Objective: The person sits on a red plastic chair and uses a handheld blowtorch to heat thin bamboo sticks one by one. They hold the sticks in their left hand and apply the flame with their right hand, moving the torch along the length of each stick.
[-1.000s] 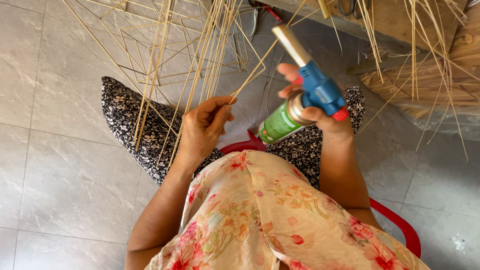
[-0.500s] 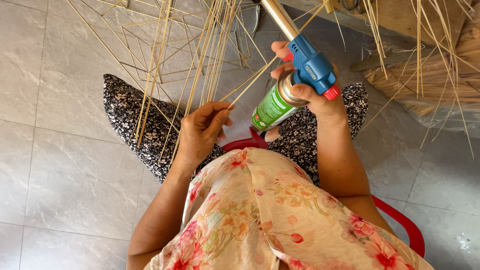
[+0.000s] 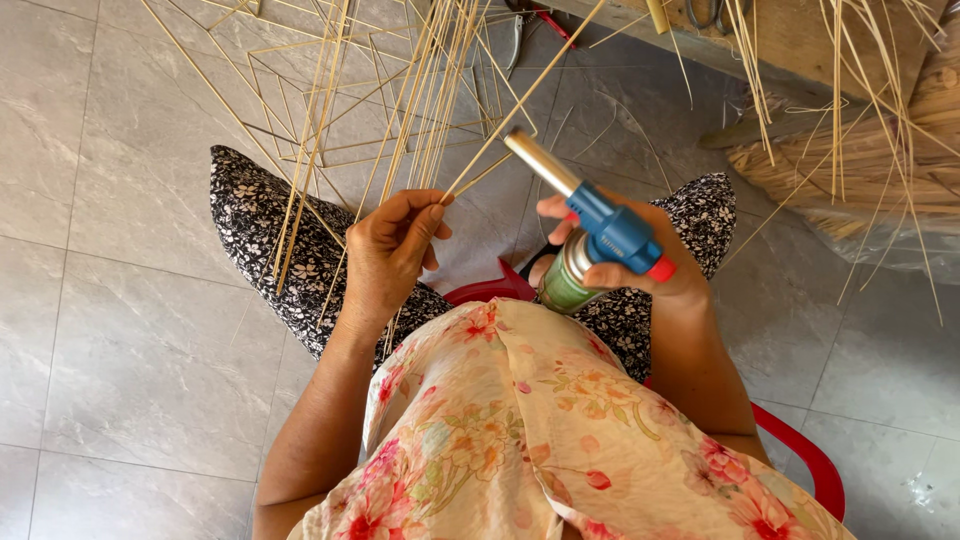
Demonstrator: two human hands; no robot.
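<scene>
Right hand (image 3: 640,265) is gripping our torch (image 3: 590,215); left hand (image 3: 385,255) is pinching a strip (image 3: 520,105). Nearby strips (image 3: 430,90) might scorch if we're aiming carelessly.

The left hand (image 3: 385,255) pinches a thin bamboo strip (image 3: 500,145) running toward one o'clock. The right hand (image 3: 625,265) grips a blue-headed gas torch (image 3: 590,225), its nozzle aimed at eleven o'clock.

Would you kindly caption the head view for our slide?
Left hand pinches thin bamboo strips while right hand holds a blue-headed gas torch.
</scene>
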